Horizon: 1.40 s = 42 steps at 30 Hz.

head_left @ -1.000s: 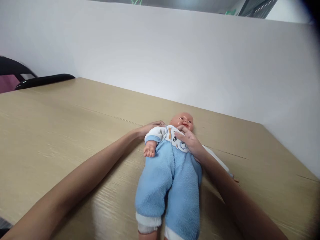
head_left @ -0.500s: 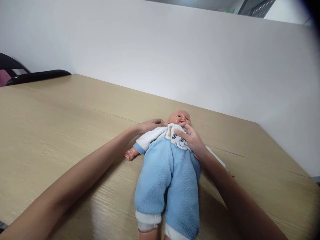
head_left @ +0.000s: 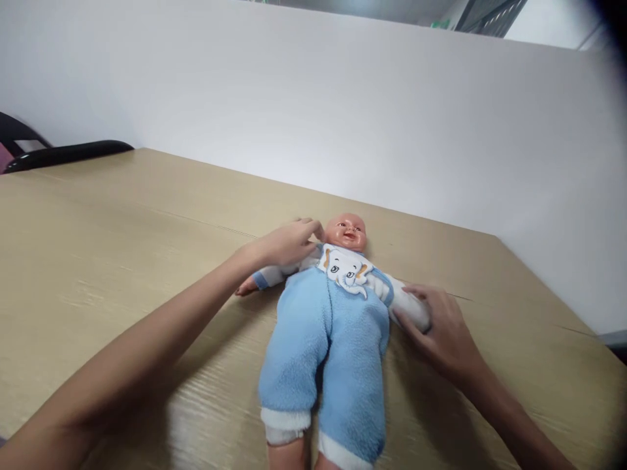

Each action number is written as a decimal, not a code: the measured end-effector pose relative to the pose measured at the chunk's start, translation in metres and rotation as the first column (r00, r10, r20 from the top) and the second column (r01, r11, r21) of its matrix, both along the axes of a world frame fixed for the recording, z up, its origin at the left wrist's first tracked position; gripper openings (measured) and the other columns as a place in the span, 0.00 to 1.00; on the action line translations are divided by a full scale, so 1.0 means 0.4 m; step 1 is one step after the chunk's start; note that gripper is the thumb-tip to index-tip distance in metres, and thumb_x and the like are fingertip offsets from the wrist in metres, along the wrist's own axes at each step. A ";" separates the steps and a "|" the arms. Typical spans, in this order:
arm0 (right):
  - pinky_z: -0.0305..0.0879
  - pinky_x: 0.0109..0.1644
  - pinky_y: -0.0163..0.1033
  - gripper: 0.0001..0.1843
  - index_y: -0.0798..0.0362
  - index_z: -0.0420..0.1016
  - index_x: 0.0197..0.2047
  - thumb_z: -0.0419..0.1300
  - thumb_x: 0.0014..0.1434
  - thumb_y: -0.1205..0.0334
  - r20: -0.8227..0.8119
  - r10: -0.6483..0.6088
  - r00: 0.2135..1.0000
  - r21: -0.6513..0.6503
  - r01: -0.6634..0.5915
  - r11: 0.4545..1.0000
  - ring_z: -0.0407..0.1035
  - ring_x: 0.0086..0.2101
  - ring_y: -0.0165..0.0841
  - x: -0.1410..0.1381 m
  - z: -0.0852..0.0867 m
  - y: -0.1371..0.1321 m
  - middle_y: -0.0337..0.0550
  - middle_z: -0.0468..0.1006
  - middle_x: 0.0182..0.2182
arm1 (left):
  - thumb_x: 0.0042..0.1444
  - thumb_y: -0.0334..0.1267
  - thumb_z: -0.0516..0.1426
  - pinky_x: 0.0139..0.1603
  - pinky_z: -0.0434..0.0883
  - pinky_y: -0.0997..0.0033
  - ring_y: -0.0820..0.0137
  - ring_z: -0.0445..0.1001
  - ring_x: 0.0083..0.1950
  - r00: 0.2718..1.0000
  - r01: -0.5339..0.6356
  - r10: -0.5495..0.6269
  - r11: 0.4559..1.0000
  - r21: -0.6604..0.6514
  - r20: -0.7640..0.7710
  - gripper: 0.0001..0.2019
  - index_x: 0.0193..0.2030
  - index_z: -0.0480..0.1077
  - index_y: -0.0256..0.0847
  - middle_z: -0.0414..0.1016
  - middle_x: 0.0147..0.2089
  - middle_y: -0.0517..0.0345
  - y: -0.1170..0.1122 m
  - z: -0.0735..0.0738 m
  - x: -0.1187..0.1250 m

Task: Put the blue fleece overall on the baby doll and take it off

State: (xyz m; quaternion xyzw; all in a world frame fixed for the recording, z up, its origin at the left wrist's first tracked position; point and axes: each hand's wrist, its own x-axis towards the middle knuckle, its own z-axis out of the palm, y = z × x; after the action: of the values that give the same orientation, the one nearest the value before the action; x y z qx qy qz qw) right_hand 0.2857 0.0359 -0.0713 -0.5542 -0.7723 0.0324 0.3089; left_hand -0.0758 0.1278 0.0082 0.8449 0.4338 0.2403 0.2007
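Observation:
A baby doll (head_left: 337, 326) in light blue fleece overalls and white sleeves lies face up on the table, head away from me. An elephant (head_left: 345, 269) decorates its bib. My left hand (head_left: 289, 245) is at the doll's shoulder on the left, fingers bent beside the neck and thumb by the white sleeve; its fingertips are partly hidden. On the right, my right hand (head_left: 443, 329) has fingers and thumb wrapped around the doll's white-sleeved arm (head_left: 411, 307), whose end is covered by the hand. The doll's other hand (head_left: 246, 286) shows past my left wrist.
The wooden table (head_left: 122, 215) stretches out around the doll, with seams across its top. A white partition (head_left: 313, 111) rises along its far side. At the far left stands a black chair (head_left: 68, 154).
My right hand has left the doll's chest and moved right onto its arm, uncovering the elephant. My left hand has lifted slightly at the shoulder. The doll's face is now more fully visible.

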 end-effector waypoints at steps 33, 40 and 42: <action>0.62 0.68 0.56 0.13 0.41 0.75 0.53 0.63 0.67 0.51 -0.587 0.224 0.778 -0.025 -0.295 0.955 0.66 0.58 0.47 -0.150 0.004 0.020 0.46 0.70 0.54 | 0.67 0.45 0.59 0.49 0.68 0.65 0.64 0.75 0.43 0.805 0.310 -0.372 0.928 0.207 0.462 0.11 0.43 0.76 0.38 0.78 0.40 0.53 -0.054 -0.038 0.238; 0.69 0.61 0.54 0.16 0.43 0.66 0.36 0.56 0.70 0.43 -0.850 0.044 0.525 -0.180 -0.367 0.913 0.71 0.46 0.44 -0.185 0.011 0.024 0.43 0.72 0.39 | 0.67 0.53 0.58 0.40 0.63 0.66 0.67 0.70 0.37 0.890 0.256 -0.222 0.966 -0.035 0.398 0.18 0.36 0.71 0.39 0.72 0.33 0.59 -0.015 -0.063 0.264; 0.71 0.56 0.53 0.19 0.44 0.60 0.32 0.54 0.70 0.41 -0.913 -0.019 0.408 -0.216 -0.443 0.870 0.71 0.42 0.43 -0.179 -0.005 0.037 0.41 0.70 0.35 | 0.68 0.53 0.56 0.39 0.61 0.65 0.67 0.67 0.34 0.940 0.167 -0.161 0.986 0.005 0.301 0.18 0.33 0.67 0.41 0.68 0.31 0.60 -0.012 -0.072 0.266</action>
State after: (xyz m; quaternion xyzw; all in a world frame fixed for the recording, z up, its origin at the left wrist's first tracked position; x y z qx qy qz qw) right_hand 0.2140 0.0508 -0.0732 -0.3983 -0.5278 0.5281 0.5327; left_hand 0.0307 0.1230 -0.0206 0.8297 0.3288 0.3438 0.2921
